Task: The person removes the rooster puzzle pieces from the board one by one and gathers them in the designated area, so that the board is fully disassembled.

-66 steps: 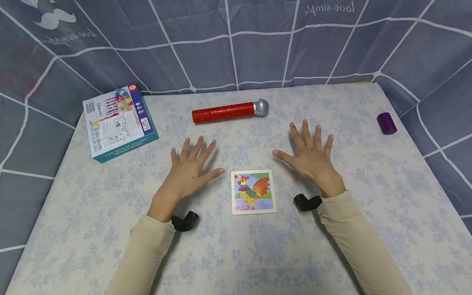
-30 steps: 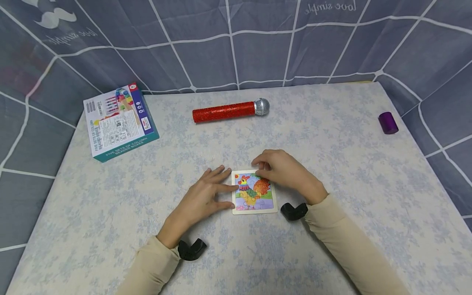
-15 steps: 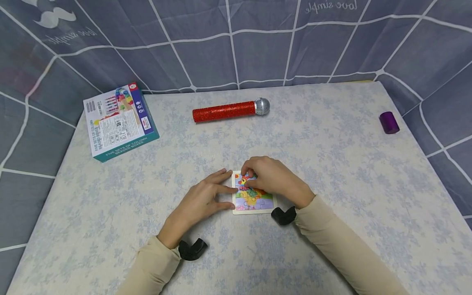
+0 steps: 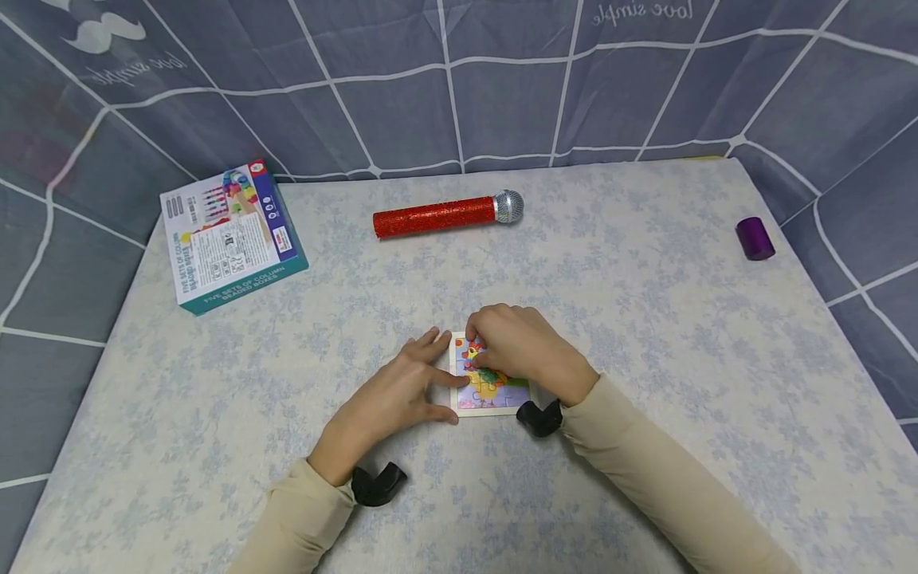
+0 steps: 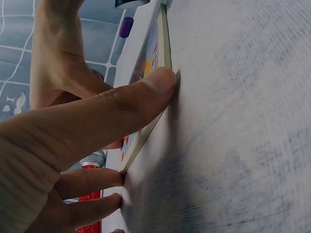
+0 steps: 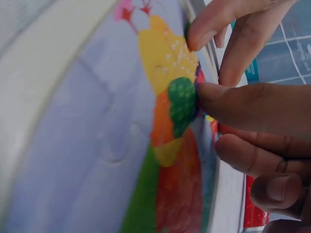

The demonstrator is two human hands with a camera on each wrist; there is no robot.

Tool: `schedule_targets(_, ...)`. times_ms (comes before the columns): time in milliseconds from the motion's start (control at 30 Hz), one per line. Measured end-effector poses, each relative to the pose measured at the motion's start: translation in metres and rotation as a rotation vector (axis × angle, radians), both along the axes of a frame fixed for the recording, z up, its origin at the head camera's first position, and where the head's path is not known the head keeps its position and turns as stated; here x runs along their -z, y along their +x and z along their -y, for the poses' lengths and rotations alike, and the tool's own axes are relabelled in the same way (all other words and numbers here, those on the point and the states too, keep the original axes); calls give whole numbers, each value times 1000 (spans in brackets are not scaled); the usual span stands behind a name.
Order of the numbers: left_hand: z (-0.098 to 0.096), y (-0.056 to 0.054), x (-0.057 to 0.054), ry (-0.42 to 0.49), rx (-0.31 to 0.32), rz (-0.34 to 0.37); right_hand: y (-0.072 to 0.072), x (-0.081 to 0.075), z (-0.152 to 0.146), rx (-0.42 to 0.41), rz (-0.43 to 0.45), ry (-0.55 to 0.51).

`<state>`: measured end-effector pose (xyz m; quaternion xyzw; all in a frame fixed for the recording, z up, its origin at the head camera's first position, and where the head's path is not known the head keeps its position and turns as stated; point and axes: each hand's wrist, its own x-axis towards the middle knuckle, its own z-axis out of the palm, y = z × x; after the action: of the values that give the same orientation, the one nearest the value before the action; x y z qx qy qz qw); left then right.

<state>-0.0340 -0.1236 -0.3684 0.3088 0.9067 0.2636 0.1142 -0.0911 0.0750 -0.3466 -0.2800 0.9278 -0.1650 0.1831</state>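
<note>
A small square jigsaw puzzle (image 4: 511, 397) with a cream frame and a colourful hen picture lies flat on the table. My left hand (image 4: 390, 396) rests along its left side, fingers spread. In the left wrist view, the left thumb (image 5: 131, 107) lies against the frame's side edge; the left index fingertip touches the picture. My right hand (image 4: 527, 347) covers the puzzle's upper right, its fingers curled, thumb and index finger pinching at the hen's head and neck. In the right wrist view the right thumb (image 6: 243, 104) presses by the green wing patch. I cannot tell whether a piece is raised there.
A red glittery microphone (image 4: 437, 217) with a silver head lies behind the puzzle. At the back left is a boxed toy set (image 4: 233, 239). A purple cylinder (image 4: 755, 239) lies near the right edge. A blue-grey checked curtain (image 4: 502, 96) hangs behind the table.
Both hands have come in from spread on the table to the puzzle. The right hand has moved left across it to the hen's head; the left index finger has shifted slightly down and inward.
</note>
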Motion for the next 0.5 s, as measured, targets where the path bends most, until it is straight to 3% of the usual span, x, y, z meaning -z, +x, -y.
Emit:
schedule_targets(167,1,1,2,8,4,-11,-5,-2,4,-41,14,39)
schedule_targets(500,0,2,4,26,0,-18,-16,-1,7,-28,140,85)
